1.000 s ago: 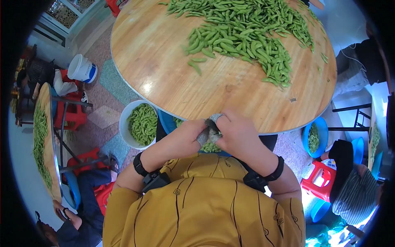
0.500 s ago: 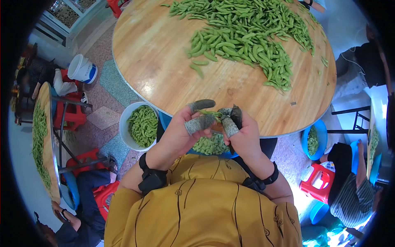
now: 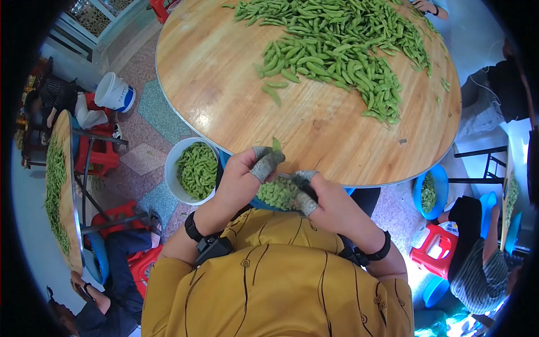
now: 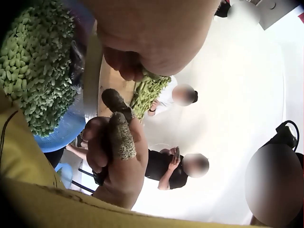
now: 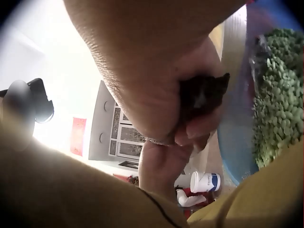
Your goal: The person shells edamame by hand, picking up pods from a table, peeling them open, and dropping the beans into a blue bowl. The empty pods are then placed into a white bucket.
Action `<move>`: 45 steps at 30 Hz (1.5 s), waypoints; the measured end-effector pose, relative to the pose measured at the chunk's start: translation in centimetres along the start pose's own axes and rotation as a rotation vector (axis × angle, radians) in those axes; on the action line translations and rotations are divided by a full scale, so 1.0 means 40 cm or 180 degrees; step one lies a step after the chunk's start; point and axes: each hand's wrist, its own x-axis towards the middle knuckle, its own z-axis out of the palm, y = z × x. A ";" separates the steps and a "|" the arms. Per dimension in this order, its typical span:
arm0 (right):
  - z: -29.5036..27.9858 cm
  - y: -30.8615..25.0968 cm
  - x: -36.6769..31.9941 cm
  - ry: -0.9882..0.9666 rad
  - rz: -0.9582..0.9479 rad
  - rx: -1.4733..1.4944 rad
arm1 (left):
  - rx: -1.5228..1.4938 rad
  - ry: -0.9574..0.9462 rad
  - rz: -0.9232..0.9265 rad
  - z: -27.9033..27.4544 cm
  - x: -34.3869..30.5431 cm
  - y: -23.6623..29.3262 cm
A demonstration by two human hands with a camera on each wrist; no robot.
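Observation:
My left hand [image 3: 238,178], with grey wraps on its fingertips, pinches a green bean pod [image 3: 276,144] above the near table edge. Just to its right, my right hand [image 3: 334,205] has grey-wrapped thumb and index finger, their tips apart. Its other fingers curl round a dark object [image 5: 202,95] with a pointed end; I cannot tell what kind it is. Under both hands sits a blue basin [image 4: 71,126] of pale green shelled beans [image 3: 276,194]. A large heap of bean pods [image 3: 331,50] lies on the round wooden table [image 3: 224,84].
A white bucket [image 3: 173,178] of green pods stands left of the basin. Another white bucket [image 3: 115,92] is on the floor farther left. At right are a blue basin [image 3: 441,191] and a red stool [image 3: 435,253]. People sit at side tables.
The hands were together at the table edge, then worked on a pod between them. Now they are apart, the left higher with a pod, the right lower over the basin.

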 end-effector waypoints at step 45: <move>-0.047 -0.024 0.053 -0.0277 0.0210 0.3308 | -0.3205 -0.2430 -0.1069 0.040 0.003 -0.012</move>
